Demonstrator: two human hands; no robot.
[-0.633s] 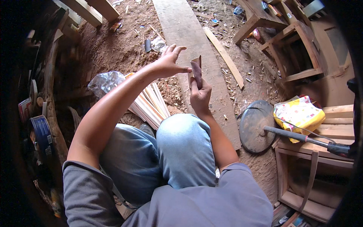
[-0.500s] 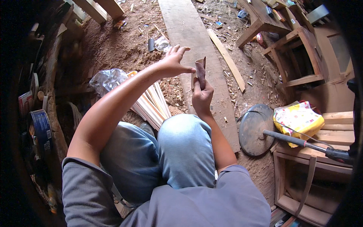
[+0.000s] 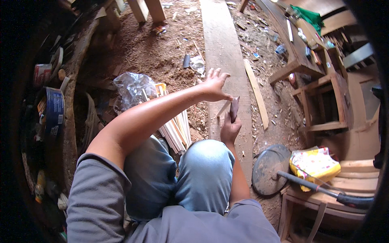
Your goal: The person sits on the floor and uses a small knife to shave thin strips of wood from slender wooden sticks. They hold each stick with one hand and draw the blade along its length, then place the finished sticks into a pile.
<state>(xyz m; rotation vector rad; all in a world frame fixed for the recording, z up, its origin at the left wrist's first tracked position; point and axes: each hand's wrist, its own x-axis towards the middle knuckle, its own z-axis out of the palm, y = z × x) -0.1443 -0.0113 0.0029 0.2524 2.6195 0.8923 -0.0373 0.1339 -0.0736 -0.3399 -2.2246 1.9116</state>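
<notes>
My right hand [image 3: 230, 130] is closed round a folded piece of brown sandpaper [image 3: 234, 109], which stands up from the fingers. A short, pale wooden strip [image 3: 223, 109] shows slantwise just left of the sandpaper, its lower end beyond my fingers; what holds it is not clear. Just above, my left hand [image 3: 216, 86] is open with its fingers spread. Its thumb tip is at the top edge of the sandpaper, and whether they touch I cannot tell. Both hands are over a long wooden plank [image 3: 221, 36] lying on the floor, beyond my knees.
A bundle of thin wooden strips [image 3: 178, 128] lies by my left knee, beside a clear plastic bag [image 3: 135, 87]. On the right are a round dusty disc [image 3: 269, 172] with a rod, a yellow packet [image 3: 314, 166] and wooden frames [image 3: 324, 103]. Shavings cover the floor.
The view has shifted, so the scene sits lower and my hands further right in it. The sandpaper now looks narrower and leans more. My left hand stays spread beside it.
</notes>
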